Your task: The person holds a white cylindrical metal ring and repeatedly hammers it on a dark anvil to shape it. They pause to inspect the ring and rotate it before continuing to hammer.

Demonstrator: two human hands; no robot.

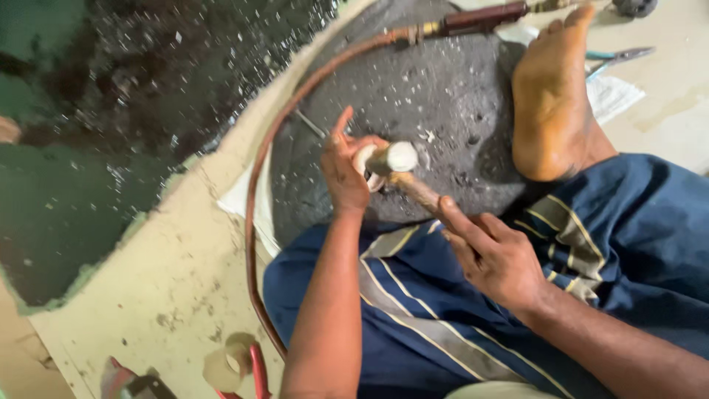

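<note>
Person sits on the floor (170, 295), both hands in front of the lap. Left hand (346, 171) is closed around a short whitish pipe piece (391, 157), index finger sticking up, thumb and other fingers wrapped on the near end; the pipe's round cut end faces right, toward the camera side. Right hand (493, 255) sits lower right, fingers partly curled, thumb and index pinching a rusty brown rod (416, 189) that runs up-left and touches the pipe piece just under it. So the pipe lies between the two hands, in the left one, above the blue striped cloth (473, 325) over the lap. Bare foot (550, 96) rests on a dark round slab (428, 96) just right of the pipe. A reddish-brown hose (255, 207) curves around the slab's left edge to a dark red fitting (484, 16) at top. Blue-handled pliers (617, 56) lie on paper beyond the foot. Tape roll (227, 363) and red tool handles (258, 369) lie near the bottom edge.
</note>
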